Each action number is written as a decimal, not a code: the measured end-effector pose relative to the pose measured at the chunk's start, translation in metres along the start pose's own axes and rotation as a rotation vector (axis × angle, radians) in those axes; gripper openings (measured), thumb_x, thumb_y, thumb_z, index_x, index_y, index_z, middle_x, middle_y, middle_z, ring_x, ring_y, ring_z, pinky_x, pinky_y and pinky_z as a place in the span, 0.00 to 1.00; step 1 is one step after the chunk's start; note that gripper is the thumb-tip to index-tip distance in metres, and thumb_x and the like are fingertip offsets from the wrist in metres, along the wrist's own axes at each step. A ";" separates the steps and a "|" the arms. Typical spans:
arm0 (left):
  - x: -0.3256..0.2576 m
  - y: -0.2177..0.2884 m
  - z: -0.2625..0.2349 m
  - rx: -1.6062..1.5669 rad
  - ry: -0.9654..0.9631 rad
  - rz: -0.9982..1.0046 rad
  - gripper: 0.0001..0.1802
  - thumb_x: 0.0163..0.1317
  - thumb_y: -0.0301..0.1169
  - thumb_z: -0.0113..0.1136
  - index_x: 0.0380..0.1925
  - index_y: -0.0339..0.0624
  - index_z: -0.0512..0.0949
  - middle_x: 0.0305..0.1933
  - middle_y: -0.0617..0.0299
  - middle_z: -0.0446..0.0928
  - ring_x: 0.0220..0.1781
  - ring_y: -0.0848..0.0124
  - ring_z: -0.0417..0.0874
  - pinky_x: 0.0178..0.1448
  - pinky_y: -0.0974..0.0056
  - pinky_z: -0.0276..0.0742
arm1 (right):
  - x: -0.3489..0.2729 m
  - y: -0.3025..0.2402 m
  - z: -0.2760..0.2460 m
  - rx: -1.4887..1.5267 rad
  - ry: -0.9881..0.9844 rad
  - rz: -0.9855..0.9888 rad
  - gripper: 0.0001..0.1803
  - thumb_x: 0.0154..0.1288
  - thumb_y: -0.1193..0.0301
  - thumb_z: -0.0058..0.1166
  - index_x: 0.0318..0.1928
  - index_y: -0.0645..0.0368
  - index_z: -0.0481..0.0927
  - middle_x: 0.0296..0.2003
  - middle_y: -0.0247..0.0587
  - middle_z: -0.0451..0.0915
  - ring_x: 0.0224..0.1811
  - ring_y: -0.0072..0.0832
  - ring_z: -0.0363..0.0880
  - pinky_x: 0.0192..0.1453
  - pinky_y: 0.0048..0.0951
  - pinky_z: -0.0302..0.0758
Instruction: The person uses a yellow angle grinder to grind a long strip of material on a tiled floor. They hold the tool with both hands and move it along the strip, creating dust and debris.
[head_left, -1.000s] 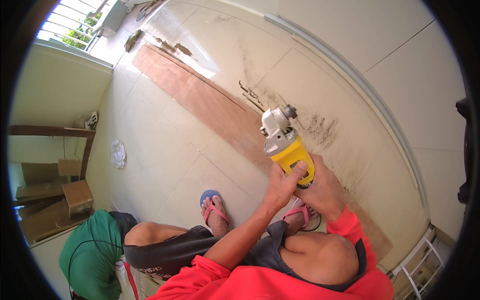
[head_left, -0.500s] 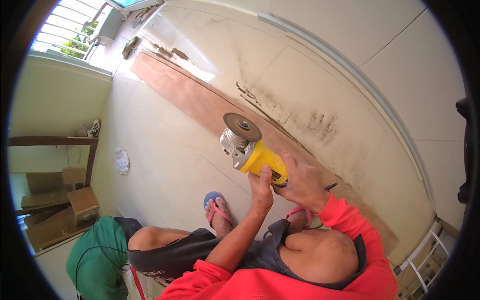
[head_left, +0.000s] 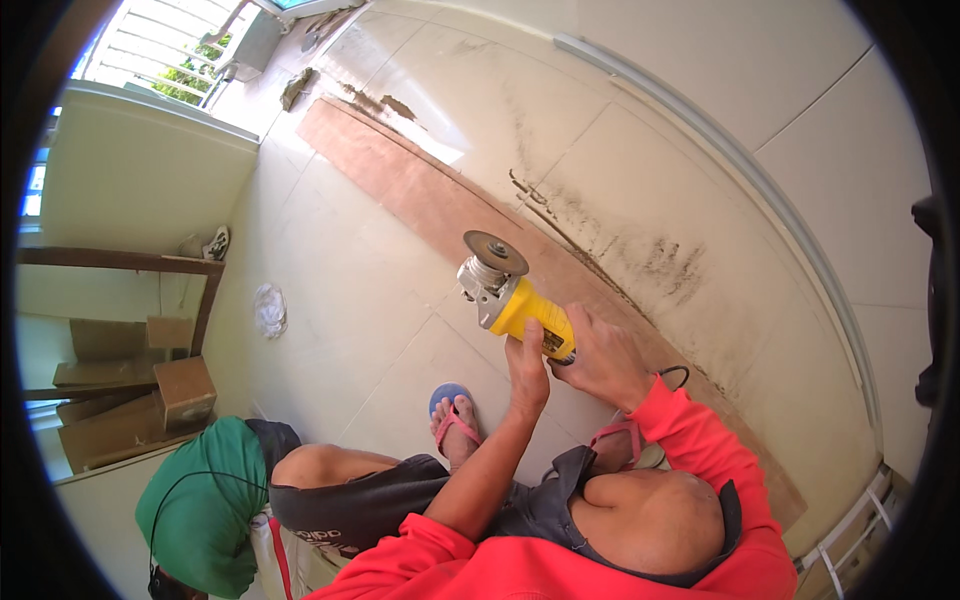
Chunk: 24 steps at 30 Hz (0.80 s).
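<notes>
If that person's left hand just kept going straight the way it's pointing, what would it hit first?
The yellow angle grinder: the left hand already touches its body. Past that, the line seems to cross the reddish-brown board, though the depth between them is unclear.

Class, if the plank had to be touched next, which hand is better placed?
Probably the right hand: it appears nearer the plank; the left hand looks farther away. Both hold the grinder.

Home-like room (head_left: 150, 185), tiled floor (head_left: 345, 285), cardboard boxes (head_left: 186, 392)
</notes>
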<state>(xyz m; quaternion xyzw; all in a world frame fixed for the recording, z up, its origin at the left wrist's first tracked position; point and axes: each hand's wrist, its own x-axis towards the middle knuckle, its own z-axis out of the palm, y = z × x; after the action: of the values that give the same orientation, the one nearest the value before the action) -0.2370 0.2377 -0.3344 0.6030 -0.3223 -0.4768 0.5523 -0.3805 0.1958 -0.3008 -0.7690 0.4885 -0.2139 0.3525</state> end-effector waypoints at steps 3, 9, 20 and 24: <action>0.011 -0.002 -0.006 0.033 -0.011 -0.039 0.32 0.82 0.54 0.50 0.60 0.29 0.76 0.56 0.53 0.81 0.59 0.66 0.79 0.66 0.58 0.73 | 0.011 0.003 0.007 0.016 -0.035 0.038 0.32 0.53 0.66 0.74 0.54 0.61 0.69 0.39 0.58 0.84 0.37 0.60 0.87 0.38 0.53 0.84; 0.039 -0.018 -0.015 0.043 -0.002 -0.141 0.37 0.81 0.59 0.51 0.60 0.30 0.77 0.57 0.54 0.80 0.60 0.68 0.78 0.67 0.61 0.72 | 0.028 0.016 0.022 0.059 -0.059 0.082 0.33 0.54 0.64 0.73 0.56 0.61 0.70 0.39 0.60 0.85 0.41 0.62 0.87 0.45 0.57 0.83; 0.091 -0.035 -0.034 0.095 -0.037 -0.290 0.40 0.79 0.65 0.49 0.60 0.33 0.77 0.53 0.59 0.80 0.56 0.71 0.78 0.62 0.63 0.73 | 0.075 0.047 0.063 0.165 -0.064 0.084 0.31 0.55 0.59 0.75 0.49 0.62 0.70 0.34 0.63 0.86 0.39 0.64 0.86 0.40 0.58 0.80; 0.111 -0.037 -0.031 0.092 0.009 -0.241 0.39 0.78 0.64 0.53 0.60 0.33 0.79 0.51 0.61 0.81 0.53 0.72 0.79 0.58 0.63 0.74 | 0.093 0.053 0.068 0.239 -0.078 0.089 0.35 0.53 0.59 0.76 0.51 0.65 0.70 0.36 0.64 0.86 0.41 0.62 0.87 0.42 0.56 0.82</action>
<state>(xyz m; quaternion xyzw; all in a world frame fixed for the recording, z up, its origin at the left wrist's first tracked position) -0.1757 0.1542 -0.3971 0.6644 -0.2663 -0.5217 0.4642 -0.3268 0.1200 -0.3872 -0.7069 0.4791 -0.2244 0.4695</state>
